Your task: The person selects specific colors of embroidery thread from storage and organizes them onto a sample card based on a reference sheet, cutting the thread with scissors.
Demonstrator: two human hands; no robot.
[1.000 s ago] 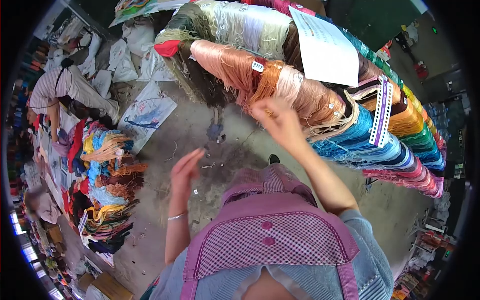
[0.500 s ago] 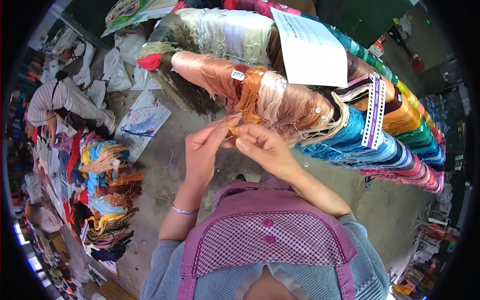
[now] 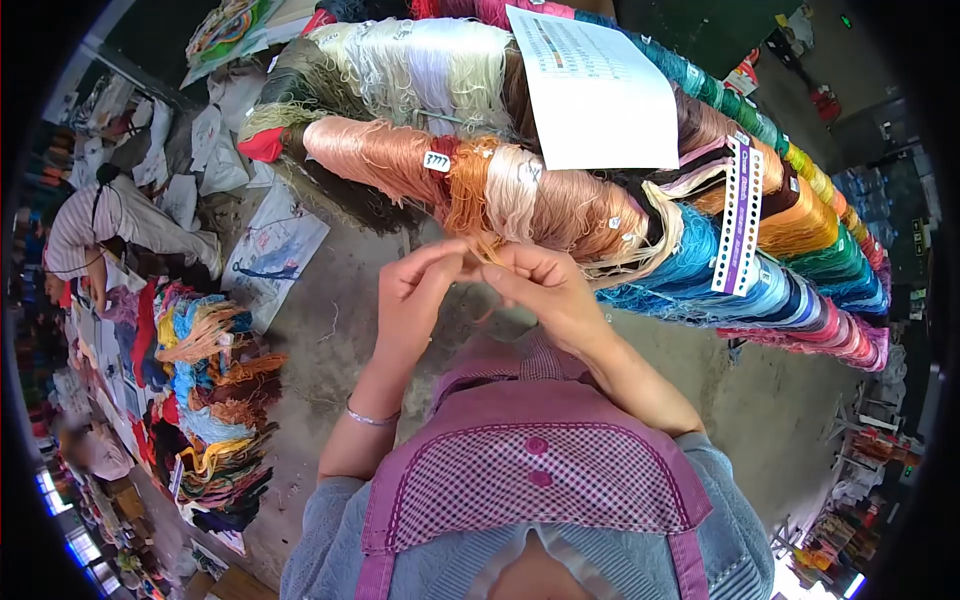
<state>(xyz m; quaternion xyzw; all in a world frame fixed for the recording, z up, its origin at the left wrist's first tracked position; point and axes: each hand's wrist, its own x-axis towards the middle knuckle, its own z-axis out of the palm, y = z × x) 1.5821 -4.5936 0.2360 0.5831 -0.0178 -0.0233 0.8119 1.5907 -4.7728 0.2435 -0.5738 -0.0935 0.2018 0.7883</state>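
Fingertips pinched, my left hand [image 3: 420, 290] and my right hand [image 3: 545, 285] meet at a small bunch of orange-yellow thread [image 3: 487, 249]. Both hands grip it in front of the rack of thread skeins. Just beyond them hang orange skeins [image 3: 469, 190], with pale pink and tan skeins [image 3: 580, 210] to their right. A printed white sheet [image 3: 598, 95] lies over the skeins. A purple-and-white card with a row of holes [image 3: 738, 215] hangs at the right, beside blue skeins [image 3: 690, 265].
At the left, a person in light clothing [image 3: 130, 225] bends over a table. Many coloured skeins [image 3: 210, 400] hang along its edge. White bags [image 3: 215, 140] and a printed sheet [image 3: 277, 250] lie on the floor beyond. Green and yellow skeins [image 3: 815, 240] continue at the right.
The skein rack and white sheet have shifted left and slightly up in the view. My hands have moved slightly right, still together at the thread, with its strands now spread differently between the fingers.
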